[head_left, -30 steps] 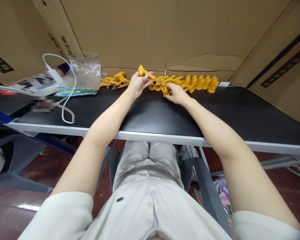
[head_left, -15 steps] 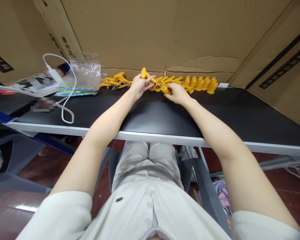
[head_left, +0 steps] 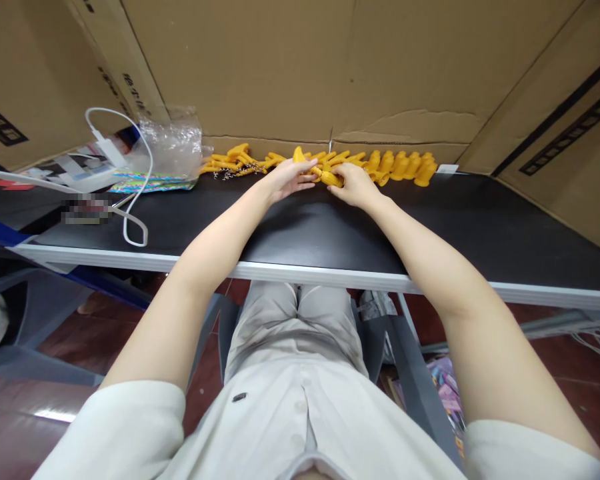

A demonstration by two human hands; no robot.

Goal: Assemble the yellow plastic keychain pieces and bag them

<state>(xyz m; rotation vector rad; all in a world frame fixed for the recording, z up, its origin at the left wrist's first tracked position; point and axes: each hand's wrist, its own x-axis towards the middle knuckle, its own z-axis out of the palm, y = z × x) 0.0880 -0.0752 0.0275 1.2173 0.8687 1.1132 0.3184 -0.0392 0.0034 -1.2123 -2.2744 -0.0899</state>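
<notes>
My left hand (head_left: 287, 180) is closed on a yellow plastic piece with a knobbed handle (head_left: 299, 155), its thumb along the near side. My right hand (head_left: 356, 185) grips a yellow hollow bottle-shaped piece (head_left: 332, 179), tipped toward the left. The shaft of the handled piece points at the mouth of the hollow one; how far it reaches inside is hard to make out. Behind both hands runs a row of similar yellow pieces (head_left: 341, 157), partly covered by my fingers.
More yellow hollow pieces (head_left: 405, 167) stand in rows to the right. Yellow handled pieces with thin metal chains (head_left: 237, 160) lie left. A clear plastic bag (head_left: 173, 143), a white cable (head_left: 151, 160) and cardboard walls (head_left: 280, 73) border the black tabletop (head_left: 480, 227).
My left hand has lowered and shifted right, bringing the handled piece from above down against the hollow piece. My right hand has barely moved.
</notes>
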